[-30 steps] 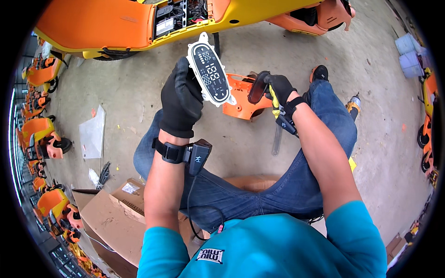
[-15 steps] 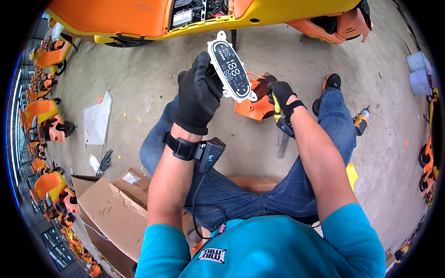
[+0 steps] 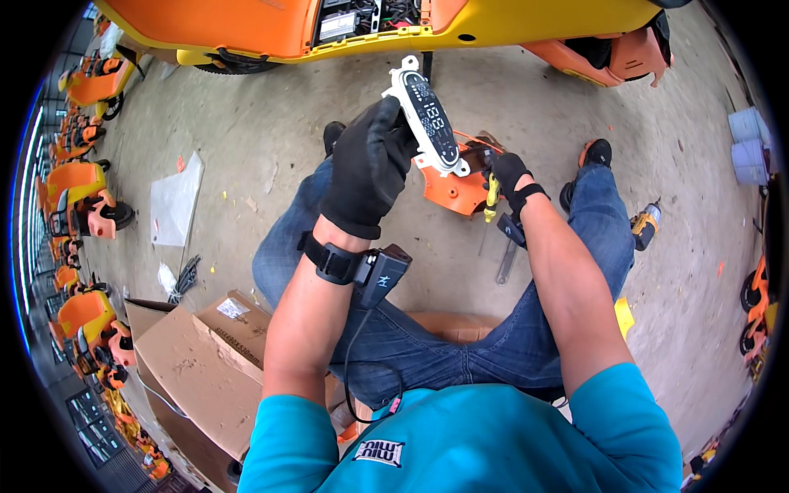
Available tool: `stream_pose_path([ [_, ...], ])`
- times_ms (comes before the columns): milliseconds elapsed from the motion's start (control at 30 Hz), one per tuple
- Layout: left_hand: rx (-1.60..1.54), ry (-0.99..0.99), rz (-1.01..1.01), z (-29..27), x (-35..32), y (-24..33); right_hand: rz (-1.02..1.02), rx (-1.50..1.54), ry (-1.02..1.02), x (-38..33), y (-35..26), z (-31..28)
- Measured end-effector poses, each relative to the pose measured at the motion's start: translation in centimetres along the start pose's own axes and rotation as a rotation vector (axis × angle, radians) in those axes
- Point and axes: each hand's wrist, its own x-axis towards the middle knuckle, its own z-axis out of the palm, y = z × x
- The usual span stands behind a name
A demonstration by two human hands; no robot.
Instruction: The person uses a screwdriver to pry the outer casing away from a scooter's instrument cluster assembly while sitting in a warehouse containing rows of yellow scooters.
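Observation:
In my black-gloved left hand point(image 3: 367, 168) is an oval digital instrument display point(image 3: 429, 117) with a white frame and mounting tabs. It is held up by its left side, tilted, its dark face with white digits turned to the right. My right hand point(image 3: 509, 171), also gloved, is closed around a tool with a yellow handle point(image 3: 491, 200); the working end of that tool is hidden. Beyond and below the display lies an orange plastic cover point(image 3: 454, 191) with a dark part on it, right beside my right hand. The display overlaps the cover's left side in view.
A yellow and orange scooter body point(image 3: 493, 33) with an opened compartment stands ahead. Cardboard boxes point(image 3: 193, 361) sit at my left, with a white sheet point(image 3: 175, 205) farther off. A cordless drill point(image 3: 646, 226) lies right of my leg; buckets point(image 3: 748, 148) stand far right. Parked scooters point(image 3: 78, 189) line the left.
The display has shifted slightly right in view and turned, so its face is seen more edge-on. My left hand moved with it. My right hand's yellow handle now points more straight down.

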Motion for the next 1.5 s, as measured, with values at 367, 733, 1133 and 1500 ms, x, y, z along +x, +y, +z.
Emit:
stream_pose_path([
  [367, 0.069, 0.124, 0.063, 1.4, 0.4, -0.3, 0.056, -0.065, 0.026, 1.9, 2.1, 0.0],
  [733, 0.113, -0.121, 0.059, 0.0, 0.1, 0.2, 0.089, -0.297, 0.095, -0.3, 0.8, -0.2],
  [1133, 0.629, -0.110, 0.278, 0.3, 0.0, 0.9, -0.120, -0.290, 0.050, -4.3, -2.3, -1.6],
  [1500, -0.107, -0.136, 0.161, 0.3, 0.5, 1.7, -0.028, -0.343, -0.256, -3.1, 6.9, -5.7],
])
